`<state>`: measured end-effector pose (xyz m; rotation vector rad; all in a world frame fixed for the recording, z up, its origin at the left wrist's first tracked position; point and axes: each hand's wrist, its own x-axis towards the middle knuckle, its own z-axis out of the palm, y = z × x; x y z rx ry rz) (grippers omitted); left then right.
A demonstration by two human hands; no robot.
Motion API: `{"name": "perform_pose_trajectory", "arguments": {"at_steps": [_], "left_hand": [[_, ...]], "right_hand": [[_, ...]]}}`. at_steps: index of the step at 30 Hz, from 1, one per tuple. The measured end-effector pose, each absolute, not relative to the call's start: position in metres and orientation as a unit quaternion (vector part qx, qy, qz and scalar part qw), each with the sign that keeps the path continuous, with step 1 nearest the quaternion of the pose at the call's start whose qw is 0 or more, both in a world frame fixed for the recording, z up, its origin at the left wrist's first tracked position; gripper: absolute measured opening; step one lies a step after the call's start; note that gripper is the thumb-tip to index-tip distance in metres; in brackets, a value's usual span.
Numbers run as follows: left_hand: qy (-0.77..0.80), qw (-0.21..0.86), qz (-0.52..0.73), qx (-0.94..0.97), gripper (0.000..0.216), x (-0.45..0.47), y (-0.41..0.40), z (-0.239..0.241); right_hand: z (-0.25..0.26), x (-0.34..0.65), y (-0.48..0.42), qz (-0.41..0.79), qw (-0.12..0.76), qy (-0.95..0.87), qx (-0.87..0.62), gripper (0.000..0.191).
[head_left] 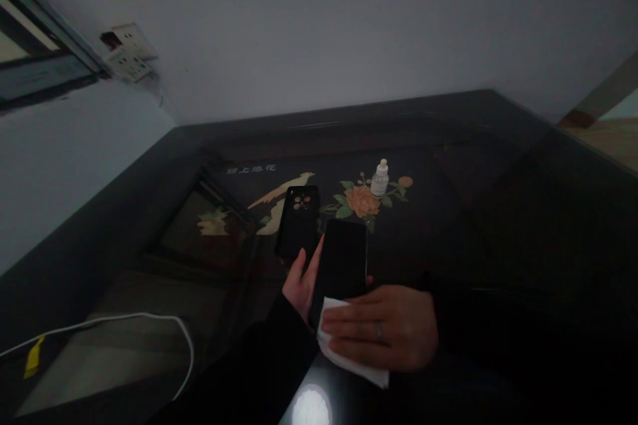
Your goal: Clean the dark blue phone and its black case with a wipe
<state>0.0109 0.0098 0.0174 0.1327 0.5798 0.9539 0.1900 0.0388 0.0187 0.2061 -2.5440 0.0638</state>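
Note:
My left hand [300, 284] holds a black phone [341, 259] from below, its dark screen facing up and its fingers wrapped along the left edge. My right hand [386, 327] presses a white cloth [349, 358] against the lower end of the phone, fingers together on it. A black phone case [298, 220] lies flat on the table just beyond the left hand. A small clear dropper bottle [379, 178] with a white cap stands upright further back.
The dark lacquered table [473, 212] has an inlaid flower and bird design. A white cable [149, 319] with a yellow tag loops at the lower left. Wall sockets [128, 53] sit near the corner, beside a window frame.

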Motion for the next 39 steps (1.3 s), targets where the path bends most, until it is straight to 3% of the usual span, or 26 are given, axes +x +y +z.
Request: {"name": "perform_pose_trajectory", "arguments": {"at_steps": [2,7,14,16,21,23,27,29,34,36,39], "left_hand": [[0.27,0.85,0.448,0.065,0.055,0.011,0.01,0.017],[0.235,0.882,0.405,0.058,0.054,0.01,0.009,0.022],[0.287,0.838,0.46,0.068,0.056,0.009,0.011,0.017],[0.293,0.842,0.446,0.077,0.056,0.008,0.011,0.017],[0.228,0.881,0.408,0.07,0.056,0.007,0.01,0.019],[0.223,0.878,0.418,0.066,0.057,0.007,0.009,0.018],[0.262,0.851,0.45,0.067,0.057,0.007,0.01,0.016],[0.271,0.852,0.443,0.075,0.057,0.007,0.01,0.017],[0.241,0.876,0.411,0.077,0.056,0.008,0.01,0.021],[0.235,0.879,0.41,0.07,0.057,0.008,0.01,0.02],[0.25,0.858,0.444,0.068,0.056,0.007,0.01,0.018]], "right_hand": [[0.017,0.191,0.042,0.039,0.29,-0.955,0.049,0.028],[0.012,0.211,0.08,0.053,0.308,-0.929,-0.198,0.034],[0.018,0.193,0.041,0.049,0.276,-0.958,0.066,0.032],[0.016,0.195,0.046,0.049,0.282,-0.957,0.04,0.033],[0.013,0.213,0.083,0.05,0.31,-0.929,-0.197,0.036],[0.014,0.21,0.075,0.053,0.309,-0.938,-0.146,0.036],[0.017,0.194,0.043,0.05,0.281,-0.953,0.098,0.03],[0.016,0.194,0.045,0.059,0.278,-0.956,0.07,0.033],[0.013,0.216,0.088,0.063,0.315,-0.92,-0.224,0.035],[0.014,0.217,0.086,0.071,0.316,-0.924,-0.202,0.035],[0.017,0.206,0.058,0.08,0.295,-0.952,-0.001,0.038]]}}
